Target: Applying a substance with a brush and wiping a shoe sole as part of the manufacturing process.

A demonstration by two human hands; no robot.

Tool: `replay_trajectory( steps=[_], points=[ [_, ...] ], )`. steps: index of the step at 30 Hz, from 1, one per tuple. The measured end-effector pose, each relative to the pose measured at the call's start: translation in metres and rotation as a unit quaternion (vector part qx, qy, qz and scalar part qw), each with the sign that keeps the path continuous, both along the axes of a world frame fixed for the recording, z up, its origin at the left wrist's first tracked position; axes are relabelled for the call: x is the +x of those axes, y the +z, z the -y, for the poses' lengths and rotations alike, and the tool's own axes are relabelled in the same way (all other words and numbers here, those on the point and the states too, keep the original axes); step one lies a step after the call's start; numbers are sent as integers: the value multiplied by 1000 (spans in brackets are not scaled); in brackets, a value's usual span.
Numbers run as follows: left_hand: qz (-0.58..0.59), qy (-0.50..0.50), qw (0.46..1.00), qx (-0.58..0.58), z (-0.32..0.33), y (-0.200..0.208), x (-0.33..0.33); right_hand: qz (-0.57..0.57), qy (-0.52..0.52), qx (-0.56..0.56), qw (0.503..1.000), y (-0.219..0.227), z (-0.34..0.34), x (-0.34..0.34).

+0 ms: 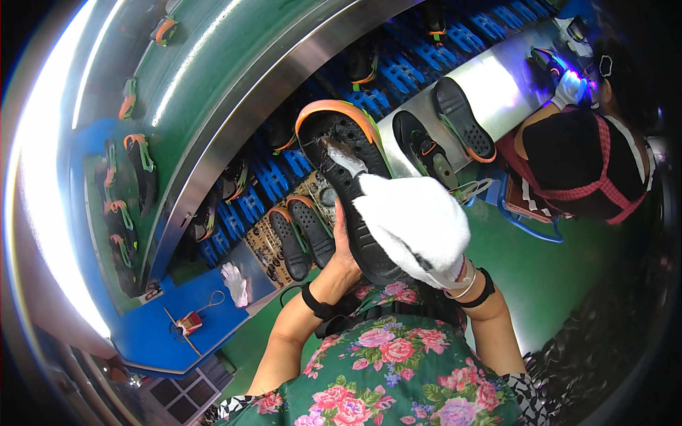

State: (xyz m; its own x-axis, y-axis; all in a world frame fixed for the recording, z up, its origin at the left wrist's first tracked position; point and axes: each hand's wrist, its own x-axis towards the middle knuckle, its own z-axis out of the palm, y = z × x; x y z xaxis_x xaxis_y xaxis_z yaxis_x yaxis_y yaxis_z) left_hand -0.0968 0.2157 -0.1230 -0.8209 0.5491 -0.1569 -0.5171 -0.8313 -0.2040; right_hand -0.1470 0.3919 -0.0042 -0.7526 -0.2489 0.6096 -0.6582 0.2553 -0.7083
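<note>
A large black shoe sole [339, 186] with an orange rim at its toe and a green edge lies tilted in front of my chest, its studded face up. My left hand [344, 248] is closed on its left edge; the thumb side shows and the other fingers are hidden beneath. In a white cloth glove, my right hand [418, 221] is closed on a brush [345, 155] with a pale metal band. The handle is hidden in the glove. The brown bristles touch the toe part of the sole, where the surface looks dark and wet.
Two soles [290, 243] lie on a stained board [264, 250] at left. A shoe [419, 142] and another sole [463, 117] rest on a metal ledge. Blue racks [266, 181] run behind. At right sits a co-worker [579, 153]; a white glove [234, 282] lies on the blue table [153, 334].
</note>
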Motion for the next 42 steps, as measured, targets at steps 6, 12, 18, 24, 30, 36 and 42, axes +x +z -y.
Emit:
replay_trajectory(
  steps=[6, 12, 18, 24, 30, 36, 42],
  points=[
    [46, -35, 998, -18, -4, 6, -9, -7, 36, -18, 999, -11, 3, 5],
    [9, 12, 999, -47, -12, 27, -26, 155, 45, -91, 983, -19, 18, 20],
    [-10, 35, 988, -153, -8, 30, -33, -11, 6, -8, 1000, -23, -5, 9],
    [-89, 21, 989, -114, -9, 11, -36, 39, 103, -60, 992, -36, 7, 29],
    [-53, 61, 995, -49, -9, 30, -40, -6, 47, -14, 999, -35, 6, 30],
    [-5, 105, 976, -191, -4, 31, -41, 29, 91, -49, 994, -36, -7, 25],
    [-152, 38, 985, -78, 3, 16, -46, 92, 131, -91, 983, -37, 2, 41]
  ],
)
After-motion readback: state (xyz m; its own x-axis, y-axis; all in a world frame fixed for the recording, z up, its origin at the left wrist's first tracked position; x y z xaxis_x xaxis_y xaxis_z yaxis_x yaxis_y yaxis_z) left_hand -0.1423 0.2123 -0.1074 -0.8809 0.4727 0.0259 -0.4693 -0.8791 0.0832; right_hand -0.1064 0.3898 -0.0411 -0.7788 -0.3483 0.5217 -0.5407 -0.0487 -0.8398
